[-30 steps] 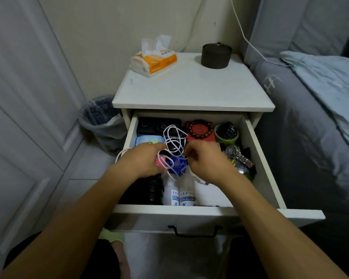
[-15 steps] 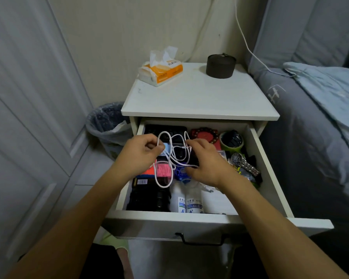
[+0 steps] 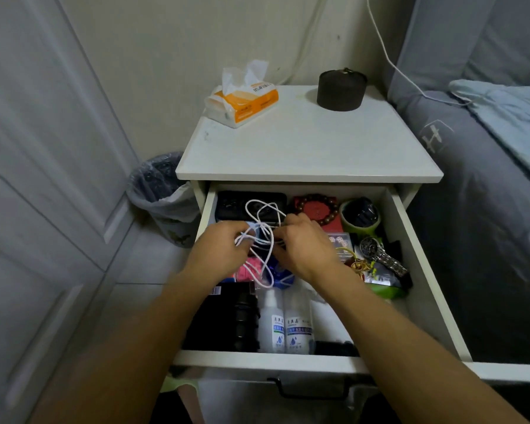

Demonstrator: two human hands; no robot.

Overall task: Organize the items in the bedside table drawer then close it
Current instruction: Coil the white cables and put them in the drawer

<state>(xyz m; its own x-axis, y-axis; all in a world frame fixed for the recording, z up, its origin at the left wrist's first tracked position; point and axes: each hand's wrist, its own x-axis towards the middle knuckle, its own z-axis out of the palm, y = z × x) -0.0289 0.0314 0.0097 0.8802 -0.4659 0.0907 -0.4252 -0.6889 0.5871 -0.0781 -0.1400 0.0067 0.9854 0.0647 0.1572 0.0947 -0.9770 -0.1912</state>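
The white bedside table's drawer (image 3: 423,270) stands pulled out, full of small items. Above its middle, my left hand (image 3: 219,250) and my right hand (image 3: 303,246) both pinch a looped white cable (image 3: 265,214). The cable's loops hang over a black case (image 3: 227,203) at the back left and trail down past a pink item (image 3: 251,269). Also inside: a bead bracelet on a red box (image 3: 318,208), a green cup (image 3: 360,217), a metal watch (image 3: 380,255), two white bottles (image 3: 285,319) and a black box (image 3: 221,316).
A tissue pack (image 3: 242,101) and a dark round container (image 3: 341,88) sit on the table top (image 3: 309,148). A lined bin (image 3: 162,191) stands to the left by the grey wardrobe doors. A bed (image 3: 487,194) borders the right side. The drawer handle (image 3: 309,390) faces me.
Both hands have lifted the white cable up and toward the back of the drawer, gathering its loops closer together. The camera has shifted nearer and slightly down.
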